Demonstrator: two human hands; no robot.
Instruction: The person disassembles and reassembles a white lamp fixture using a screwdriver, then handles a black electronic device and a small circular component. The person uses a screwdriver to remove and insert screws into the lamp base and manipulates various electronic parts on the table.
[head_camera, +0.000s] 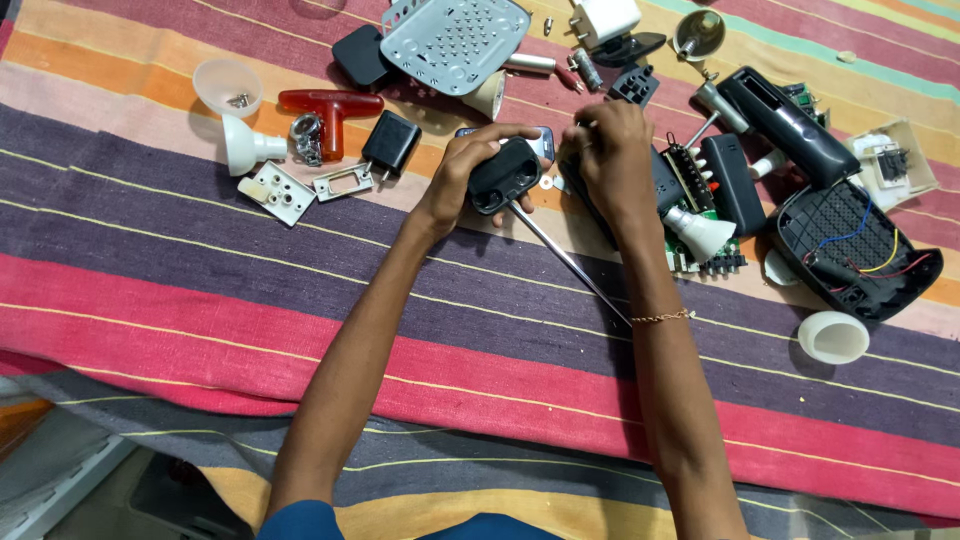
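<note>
My left hand (465, 165) grips a small black plastic housing (503, 176) with two oval recesses, holding it on the striped cloth (300, 290). A thin metal antenna rod (565, 260) runs from under that housing toward me. My right hand (608, 150) is closed with its fingers curled down at the right end of the housing, over a black radio body (665, 185); whatever its fingertips pinch is hidden. A green circuit board (700, 255) and a white bulb part (700, 232) lie just right of that hand.
Loose parts lie across the far half of the cloth: a perforated grey metal plate (455, 40), a red-handled tool (330, 108), a black adapter (390, 142), white bulb domes (228, 85) (832, 336), a black speaker shell with wires (855, 250), a white plug (605, 18).
</note>
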